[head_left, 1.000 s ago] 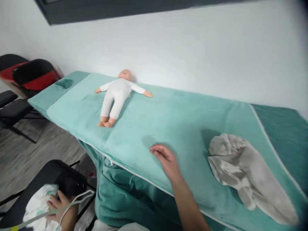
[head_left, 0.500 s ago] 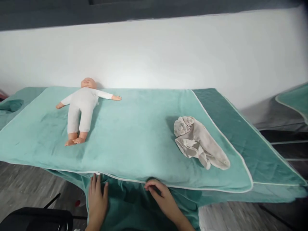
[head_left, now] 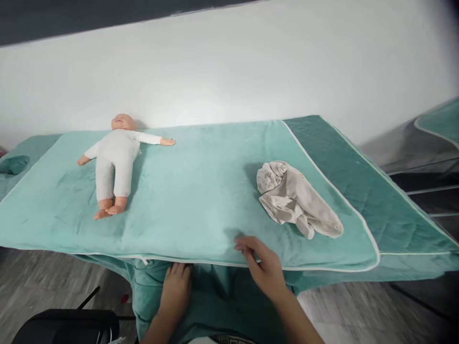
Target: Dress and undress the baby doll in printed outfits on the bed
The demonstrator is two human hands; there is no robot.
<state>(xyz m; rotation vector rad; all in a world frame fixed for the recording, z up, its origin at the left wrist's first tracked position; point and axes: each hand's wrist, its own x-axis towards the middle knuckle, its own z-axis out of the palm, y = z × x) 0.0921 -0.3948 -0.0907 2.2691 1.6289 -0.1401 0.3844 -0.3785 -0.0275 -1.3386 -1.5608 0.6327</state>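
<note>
My right hand [head_left: 264, 268] hovers over the front edge of the light green mat [head_left: 201, 191], its fingers loosely curved and nothing visible in them. My left hand [head_left: 176, 289] rests at the mat's front edge, fingers stretched forward against the hanging green cloth; its fingertips are partly hidden by the edge. Nearest to the right hand, beyond it and to the right, lies a crumpled, pale printed baby garment [head_left: 297, 200]. On the left part of the mat a baby doll [head_left: 116, 157] in a white body lies on its back, arms spread, head toward the wall.
The mat covers a massage-type bed [head_left: 358, 177] with darker green cloth at its right end. A white wall [head_left: 215, 71] stands behind it. A black chair [head_left: 68, 327] is at the lower left, and another green-covered surface [head_left: 439, 122] shows at the far right.
My right hand has moved up and right onto the mat's front area. My left hand has shifted right along the edge. The view has tilted slightly; the doll and garment stay put.
</note>
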